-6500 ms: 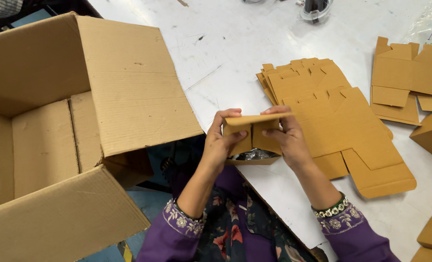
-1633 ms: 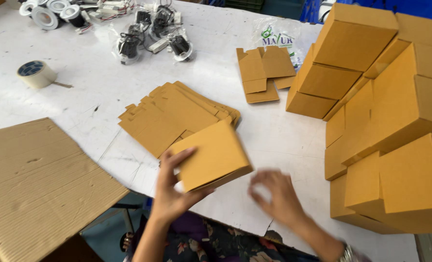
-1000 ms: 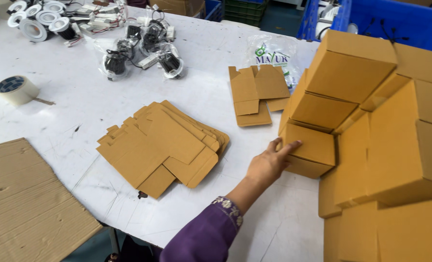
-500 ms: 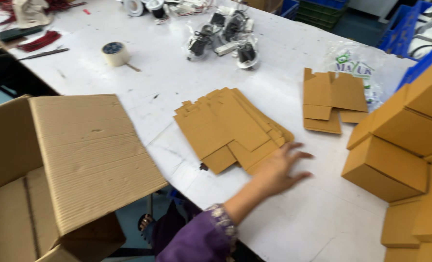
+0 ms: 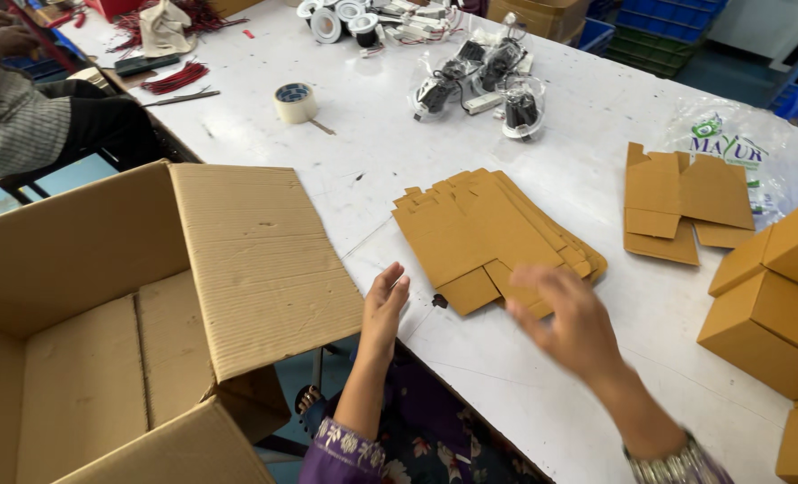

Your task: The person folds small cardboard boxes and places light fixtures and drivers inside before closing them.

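A fanned stack of flat brown box blanks [image 5: 488, 235] lies on the white table [image 5: 587, 134] in front of me. My right hand [image 5: 567, 315] hovers blurred over the stack's near right corner, fingers apart, holding nothing. My left hand [image 5: 384, 301] rests open at the table's near edge, just left of the stack and beside the flap of a large open carton [image 5: 112, 332]. Folded brown boxes [image 5: 775, 314] are piled at the right edge.
A second small pile of blanks [image 5: 677, 204] lies further right, next to a clear plastic bag [image 5: 730, 152]. A tape roll [image 5: 295, 102], bagged black fittings [image 5: 497, 81] and white round fittings [image 5: 336, 16] sit at the back. Another person's sleeve [image 5: 13, 116] shows at far left.
My right hand set a folded box onto the pile at the right, then swung back left to the flat stack. My left hand has come up to the table edge. My view turned left.
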